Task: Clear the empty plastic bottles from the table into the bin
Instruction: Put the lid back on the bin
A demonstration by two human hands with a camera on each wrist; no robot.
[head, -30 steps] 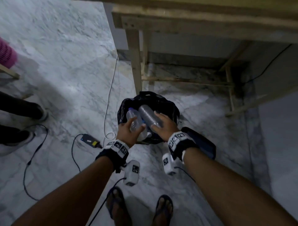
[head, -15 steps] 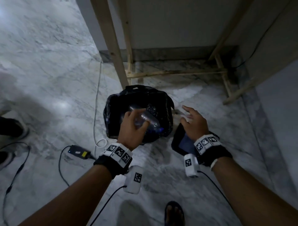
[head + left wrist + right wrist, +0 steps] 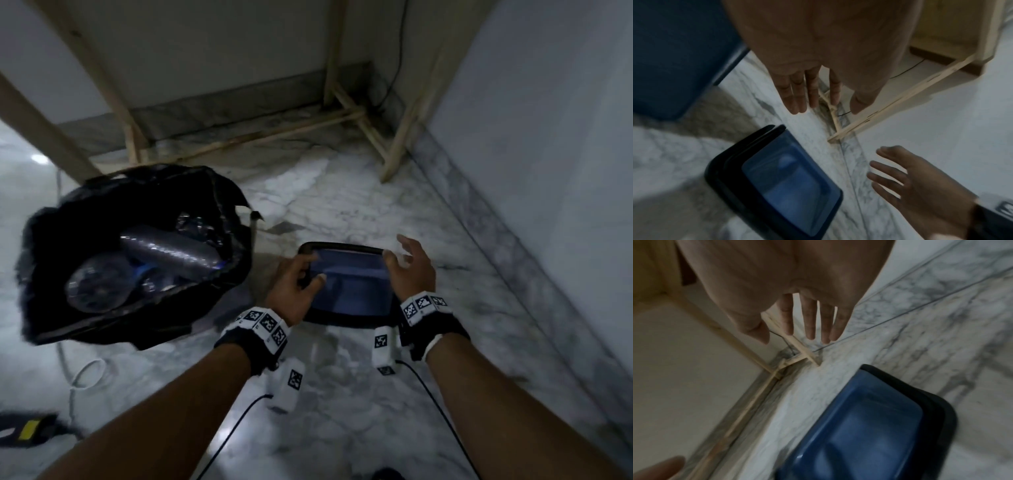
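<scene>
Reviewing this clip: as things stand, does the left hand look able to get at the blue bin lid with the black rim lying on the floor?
Probably yes. The left hand, fingers straight, hovers over the near-left edge of the blue, black-rimmed bin lid on the marble floor, with nothing between them. The wrist views suggest neither hand touches it yet.

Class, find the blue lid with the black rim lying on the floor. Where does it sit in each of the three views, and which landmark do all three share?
Head: blue lid, centre, between left hand and right hand.
Left wrist: lower middle.
Right wrist: lower right.
Shared landmark: wooden table frame, also and.
</scene>
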